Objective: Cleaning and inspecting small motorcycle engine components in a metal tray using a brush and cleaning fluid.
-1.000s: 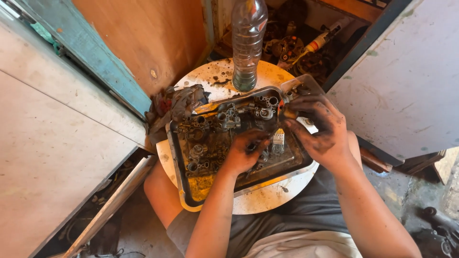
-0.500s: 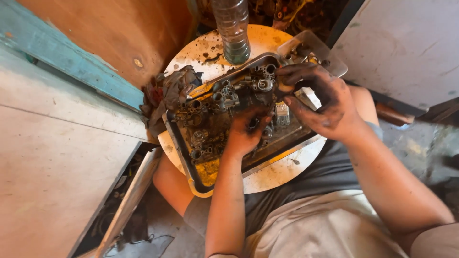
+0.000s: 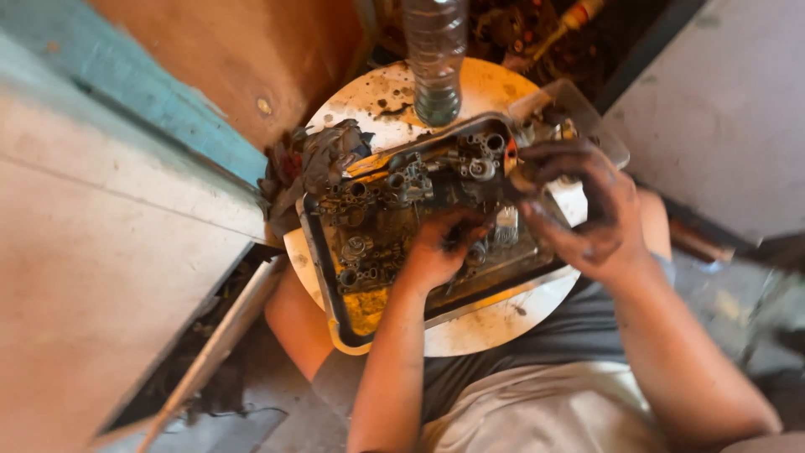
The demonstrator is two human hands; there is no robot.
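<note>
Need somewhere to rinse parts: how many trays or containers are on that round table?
2. A yellow metal tray full of greasy parts covers the table's middle, under both hands. A clear plastic container sits at the far right edge. Others may be hidden.

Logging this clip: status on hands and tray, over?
Left hand down among greasy metal parts in yellow tray. Right hand pinching small part at tray edge. Bottle behind.

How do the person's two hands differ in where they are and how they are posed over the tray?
The left hand reaches down into the yellow tray among the grimy metal parts; the right hand is raised at the tray's far right edge. The left hand's fingers curl downward onto a dark part, while the right hand's fingers pinch something small that is too blurred to identify. Both are blackened with grease.
</note>
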